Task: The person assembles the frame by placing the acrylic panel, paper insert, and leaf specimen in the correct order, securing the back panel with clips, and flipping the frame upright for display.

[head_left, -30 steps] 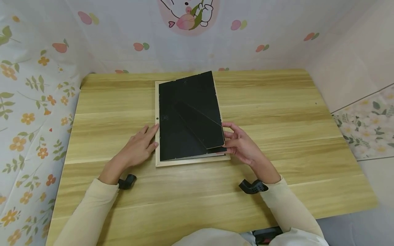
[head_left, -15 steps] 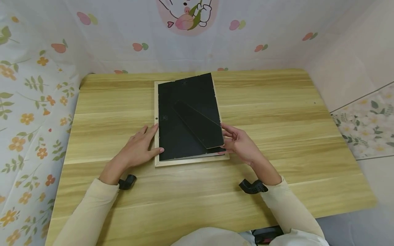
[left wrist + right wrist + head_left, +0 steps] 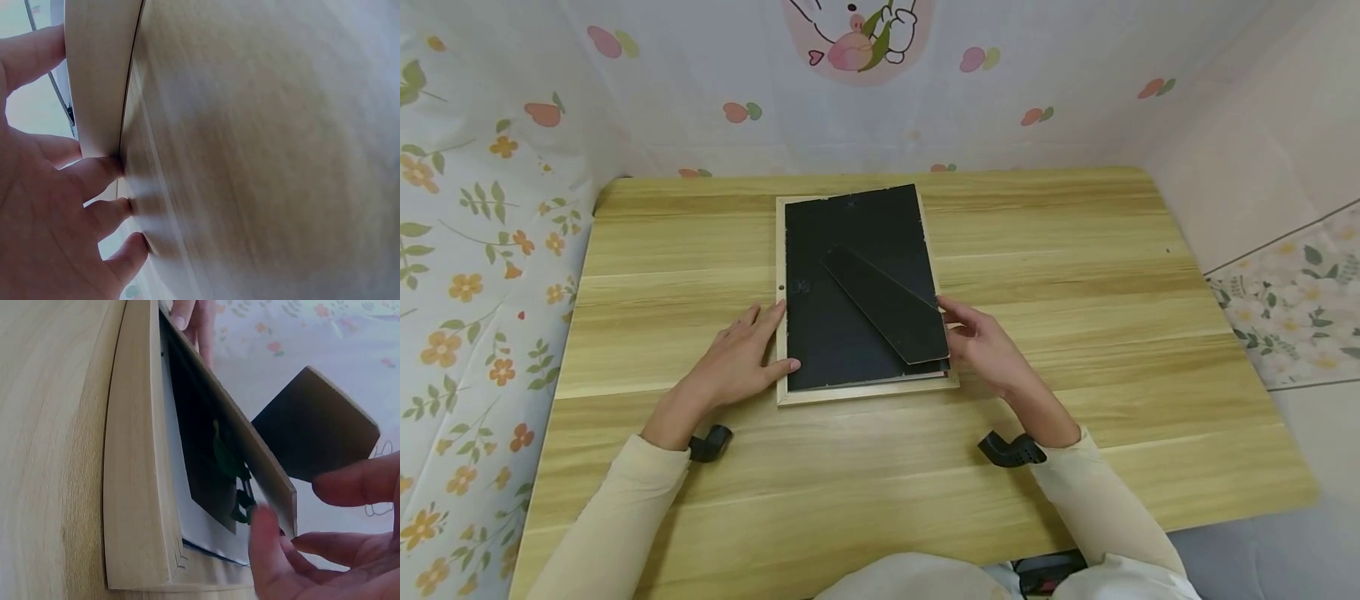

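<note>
One black, rectangular backing board, pinched by the right hand, now tilts lower over the pale wooden frame, nearer flush; the left hand merely touches, spread.

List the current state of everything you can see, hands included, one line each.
Picture frame: lying on the table, back side up.
Backing board: tilted, right side raised out of the frame.
Stand leg: folded out, lower end away from the board.
White-bordered insert: inside the frame, partly visible through the gap.
Left hand: resting against the frame's left side.
Right hand: holding the board's raised edge near its lower corner.
</note>
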### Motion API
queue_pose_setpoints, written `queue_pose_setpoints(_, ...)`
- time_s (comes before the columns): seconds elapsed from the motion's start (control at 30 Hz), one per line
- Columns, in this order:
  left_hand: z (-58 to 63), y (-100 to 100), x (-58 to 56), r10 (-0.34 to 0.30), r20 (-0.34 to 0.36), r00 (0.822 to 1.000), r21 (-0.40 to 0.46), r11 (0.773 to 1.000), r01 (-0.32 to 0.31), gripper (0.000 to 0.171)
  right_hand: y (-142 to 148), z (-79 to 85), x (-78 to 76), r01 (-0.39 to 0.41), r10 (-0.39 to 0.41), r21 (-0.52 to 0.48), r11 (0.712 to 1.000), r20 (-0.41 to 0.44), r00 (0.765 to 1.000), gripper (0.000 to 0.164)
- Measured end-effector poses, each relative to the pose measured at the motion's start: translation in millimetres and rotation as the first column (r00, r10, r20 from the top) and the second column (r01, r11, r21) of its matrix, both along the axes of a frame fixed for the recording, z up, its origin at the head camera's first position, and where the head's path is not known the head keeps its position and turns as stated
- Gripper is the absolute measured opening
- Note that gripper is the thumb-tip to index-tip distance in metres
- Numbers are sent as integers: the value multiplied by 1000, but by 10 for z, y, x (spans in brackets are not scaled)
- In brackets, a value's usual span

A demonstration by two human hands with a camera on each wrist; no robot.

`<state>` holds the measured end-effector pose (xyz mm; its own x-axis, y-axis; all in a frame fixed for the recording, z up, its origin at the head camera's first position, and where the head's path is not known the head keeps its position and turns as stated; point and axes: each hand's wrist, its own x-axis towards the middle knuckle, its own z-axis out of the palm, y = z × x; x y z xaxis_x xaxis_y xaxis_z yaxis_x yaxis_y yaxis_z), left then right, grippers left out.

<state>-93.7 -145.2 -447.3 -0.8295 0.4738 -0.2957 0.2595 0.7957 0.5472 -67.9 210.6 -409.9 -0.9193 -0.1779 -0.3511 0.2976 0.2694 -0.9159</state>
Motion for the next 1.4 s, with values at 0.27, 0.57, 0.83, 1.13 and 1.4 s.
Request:
queue_pose_setpoints(0.27,-20,-5,0,2,-3,1000,6,1000,-1,90,-5,-24,-45,63,-63,21,998,5,998,52)
queue_pose_setpoints(0.57,-23,-5,8,3,-5,1000,7,1000,-3,90,15,-66,-84,92,-91,-66,994,27,996,50)
queue_pose_setpoints(0.83,-21,3,2,-1,-6,1000,-3,1000,1,91,43,-103,-132,139,-119,-218,966,102,988,48)
queue_pose_setpoints(1.13,-17,22,-10,-3,-14,1000,-1,1000,3,92,121,-127,-221,190,-131,-352,917,185,974,49)
queue_pose_setpoints(1.4,-16,6,-1,-1,-30,1000,-10,1000,0,92,205,-188,-285,193,-103,-404,894,235,967,54)
